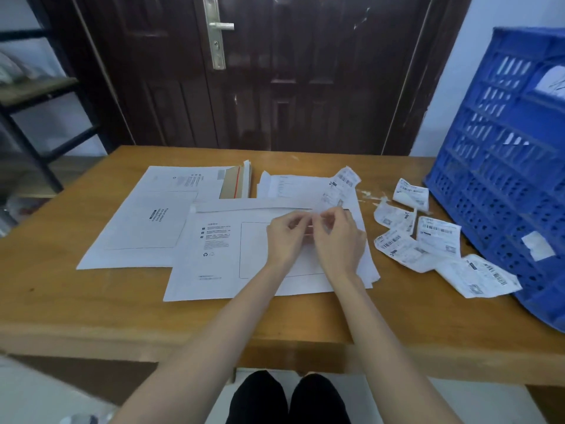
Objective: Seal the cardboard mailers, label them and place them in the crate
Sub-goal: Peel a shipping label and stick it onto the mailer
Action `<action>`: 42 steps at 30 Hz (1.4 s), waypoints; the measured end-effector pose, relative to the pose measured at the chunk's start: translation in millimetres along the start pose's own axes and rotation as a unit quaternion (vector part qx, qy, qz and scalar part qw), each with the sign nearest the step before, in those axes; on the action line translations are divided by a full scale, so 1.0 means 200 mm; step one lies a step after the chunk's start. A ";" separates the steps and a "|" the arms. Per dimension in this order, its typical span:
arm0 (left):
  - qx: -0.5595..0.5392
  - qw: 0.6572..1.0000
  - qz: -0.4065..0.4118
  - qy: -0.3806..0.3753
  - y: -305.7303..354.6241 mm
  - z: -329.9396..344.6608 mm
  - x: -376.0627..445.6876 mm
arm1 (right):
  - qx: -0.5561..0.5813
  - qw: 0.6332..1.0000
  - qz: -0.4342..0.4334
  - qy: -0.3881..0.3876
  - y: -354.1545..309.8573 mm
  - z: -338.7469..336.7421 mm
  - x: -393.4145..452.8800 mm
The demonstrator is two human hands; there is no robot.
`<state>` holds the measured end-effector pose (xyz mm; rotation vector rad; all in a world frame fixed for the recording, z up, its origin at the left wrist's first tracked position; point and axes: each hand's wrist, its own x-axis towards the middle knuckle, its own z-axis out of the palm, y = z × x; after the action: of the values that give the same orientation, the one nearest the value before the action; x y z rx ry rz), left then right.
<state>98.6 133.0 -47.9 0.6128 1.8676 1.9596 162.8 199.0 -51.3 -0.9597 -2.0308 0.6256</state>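
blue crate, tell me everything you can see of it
The blue plastic crate stands at the right edge of the wooden table, cut off by the frame. Its walls are a grid of slotted openings, with white paper showing through. A white scrap sticks to its near wall low down. Crumpled barcode labels lie against its base.

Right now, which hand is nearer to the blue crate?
Right. The right hand is over the front mailer, on the side toward the blue crate, with loose labels lying between them. The left hand is beside it, farther from the crate.
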 end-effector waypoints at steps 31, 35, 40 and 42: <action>-0.092 0.995 0.036 0.004 -0.05 -0.03 0.02 | 0.051 0.986 -0.127 0.093 -0.01 0.09 -0.03; -0.077 0.996 0.041 0.009 -0.08 -0.04 0.04 | 0.068 0.989 -0.104 0.073 -0.02 0.08 -0.03; -0.055 0.998 0.041 0.008 -0.07 -0.03 0.04 | 0.083 0.992 -0.063 0.076 -0.03 0.08 -0.03; -0.077 0.997 0.024 -0.011 -0.06 -0.03 0.04 | 0.098 0.991 -0.052 0.072 -0.03 0.07 -0.03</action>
<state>88.6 132.2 -60.2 0.6354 1.6831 2.0940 151.1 188.8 -58.4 -0.7562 -1.8418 0.6648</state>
